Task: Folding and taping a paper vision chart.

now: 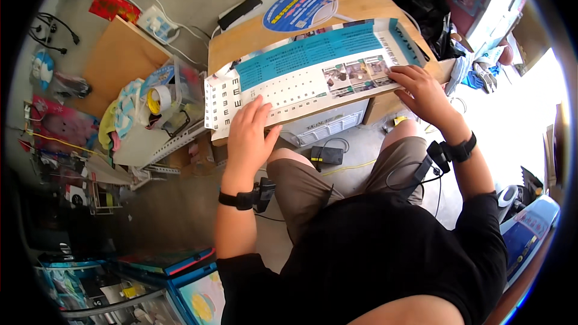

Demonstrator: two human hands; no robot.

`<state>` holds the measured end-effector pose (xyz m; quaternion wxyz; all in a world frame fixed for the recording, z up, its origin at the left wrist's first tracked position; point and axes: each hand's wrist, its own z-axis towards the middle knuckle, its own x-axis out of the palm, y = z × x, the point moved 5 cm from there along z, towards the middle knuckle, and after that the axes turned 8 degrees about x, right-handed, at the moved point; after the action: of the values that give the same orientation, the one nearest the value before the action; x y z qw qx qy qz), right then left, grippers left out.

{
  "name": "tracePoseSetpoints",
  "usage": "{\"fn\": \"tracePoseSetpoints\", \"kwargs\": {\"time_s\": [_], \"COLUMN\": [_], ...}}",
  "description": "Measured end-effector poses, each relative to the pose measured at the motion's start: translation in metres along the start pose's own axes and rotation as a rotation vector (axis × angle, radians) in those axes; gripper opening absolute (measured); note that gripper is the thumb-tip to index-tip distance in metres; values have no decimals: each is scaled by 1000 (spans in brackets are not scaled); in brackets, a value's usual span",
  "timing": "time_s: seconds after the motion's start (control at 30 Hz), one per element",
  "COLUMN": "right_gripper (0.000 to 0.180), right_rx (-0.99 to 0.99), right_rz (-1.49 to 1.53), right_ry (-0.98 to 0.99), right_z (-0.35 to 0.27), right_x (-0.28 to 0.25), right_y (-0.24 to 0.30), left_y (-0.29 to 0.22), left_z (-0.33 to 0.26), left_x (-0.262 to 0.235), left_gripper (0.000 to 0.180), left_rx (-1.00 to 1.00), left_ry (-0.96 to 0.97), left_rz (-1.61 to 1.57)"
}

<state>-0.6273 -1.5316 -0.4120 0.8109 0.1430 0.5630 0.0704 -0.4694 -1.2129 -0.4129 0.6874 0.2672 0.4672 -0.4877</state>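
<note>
A long paper eye chart [289,87] lies across the wooden table in front of me, with a blue-green band, rows of dark symbols and small photos. Its right end curls or folds up, and its left edge is creased. My left hand [248,135] rests on the near left part of the chart, fingers stretched out and thumb apart. At the near right edge, beside the photos, my right hand [423,93] lies with its fingers extended on the paper. Neither hand grips anything. Past the chart, an oval blue fan-shaped card [299,9] lies on the table.
The wooden table [367,1] also bears a dark oblong object [239,13] at its far left edge. A clear bin [186,87] with tape and cloths stands left. Black bags [421,9] sit behind right. A black adapter [327,155] with cables lies on the floor below.
</note>
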Motion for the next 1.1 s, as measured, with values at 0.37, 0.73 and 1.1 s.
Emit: {"fn": "tracePoseSetpoints", "kwargs": {"time_s": [0.37, 0.73, 1.1], "right_gripper": [55, 74, 95], "right_rx": [-30, -128, -149], "right_rz": [76, -34, 112], "right_ry": [134, 256, 418], "right_z": [18, 52, 91], "right_x": [-20, 9, 36], "right_y": [40, 63, 62], "left_y": [-21, -3, -3], "left_z": [32, 65, 83], "left_x": [-2, 13, 20], "left_gripper": [62, 87, 92], "left_rx": [122, 122, 71], "left_ry": [14, 234, 408], "left_rz": [-125, -140, -233]}}
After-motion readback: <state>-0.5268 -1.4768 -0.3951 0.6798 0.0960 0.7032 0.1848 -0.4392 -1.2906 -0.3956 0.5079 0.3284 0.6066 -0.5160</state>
